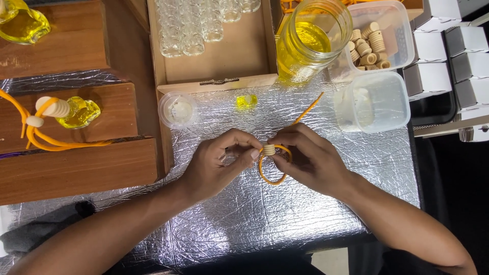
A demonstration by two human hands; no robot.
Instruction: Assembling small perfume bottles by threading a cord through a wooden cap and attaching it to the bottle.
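Work looked partway through, by my reading: one finished piece, a filled yellow bottle with cap and orange cord, lay on the wooden blocks far left of the foil mat; another filled bottle sat at the top-left corner of the view. Many empty glass bottles waited in the box just above the mat, and a tub of wooden caps stood above the mat's right end, beside a jar of yellow liquid. One small filled bottle lay uncapped on the mat's upper edge. So a few were done and most were left. Over the middle of the mat, both hands met around a single cap threaded on an orange cord, the cord looping below and one end trailing up toward the jar. Left hand came in from the lower left, fingers curled, thumb and forefinger pinching the cap. Right hand came from the lower right, fingertips pressed together on the cord just beside the cap. Both forearms rested low across the mat's near edge. A small round lidded cup stood at the mat's upper left.
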